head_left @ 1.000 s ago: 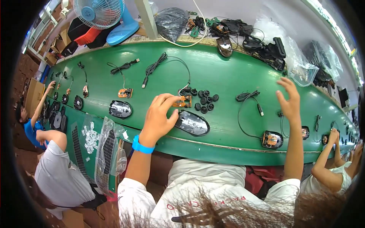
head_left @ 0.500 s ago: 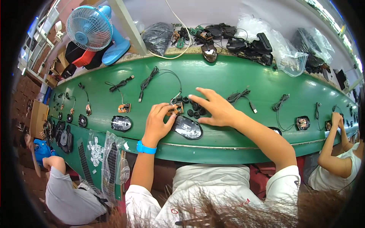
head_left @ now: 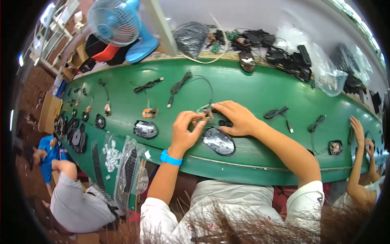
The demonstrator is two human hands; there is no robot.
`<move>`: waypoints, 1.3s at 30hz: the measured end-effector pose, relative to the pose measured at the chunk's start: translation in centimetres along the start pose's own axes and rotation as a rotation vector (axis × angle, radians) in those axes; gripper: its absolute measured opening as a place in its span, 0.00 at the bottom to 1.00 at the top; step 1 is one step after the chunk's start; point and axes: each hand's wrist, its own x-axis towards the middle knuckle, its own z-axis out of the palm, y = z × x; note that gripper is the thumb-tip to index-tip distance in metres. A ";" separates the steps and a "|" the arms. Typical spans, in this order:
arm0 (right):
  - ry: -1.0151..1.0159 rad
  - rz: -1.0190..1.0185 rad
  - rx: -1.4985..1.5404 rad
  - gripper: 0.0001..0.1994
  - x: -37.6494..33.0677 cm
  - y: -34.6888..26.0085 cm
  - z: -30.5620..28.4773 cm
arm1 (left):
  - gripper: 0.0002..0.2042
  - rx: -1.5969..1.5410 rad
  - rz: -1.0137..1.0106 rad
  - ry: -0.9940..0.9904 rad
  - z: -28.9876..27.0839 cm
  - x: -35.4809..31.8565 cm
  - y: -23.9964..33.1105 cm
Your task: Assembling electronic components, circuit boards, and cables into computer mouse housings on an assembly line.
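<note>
My left hand (head_left: 185, 132), with a blue band at the wrist, pinches a small brown circuit board (head_left: 209, 115) between thumb and fingers. A thin wire runs from the board to a black coiled USB cable (head_left: 178, 87) farther back. My right hand (head_left: 240, 118) reaches in from the right, fingers stretched out and thumb apart; its fingertips are at the board's edge. Between that thumb and fingers, small black wheels (head_left: 222, 123) show in part, the others hidden under the hand. Just in front of both hands lies a black computer-mouse shell part (head_left: 219, 142) with a shiny, whitish inside.
On the green work surface (head_left: 252, 89) lie another shell part (head_left: 145, 129), an orange-brown board (head_left: 149, 112) and a coiled cable (head_left: 276, 113). Bagged parts (head_left: 191, 38) and a blue fan (head_left: 113, 22) stand along the back. Co-workers sit on both sides; one's hands (head_left: 357, 132) are at the right.
My left hand has lifted the board slightly and turned it. My right hand has moved in to the board, its fingers closer together and covering most of the wheels. The whole view has shifted.
</note>
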 end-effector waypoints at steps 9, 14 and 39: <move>-0.003 -0.109 -0.006 0.41 1.9 0.3 0.9 | 0.10 0.113 -0.166 0.194 -1.2 0.2 0.1; -0.018 -0.227 0.015 0.28 2.5 1.4 1.8 | 0.09 0.123 -0.100 0.173 0.2 0.7 -1.2; 0.179 -0.149 -0.158 0.13 5.4 2.9 6.5 | 0.14 0.005 0.846 0.163 -3.1 1.4 -12.5</move>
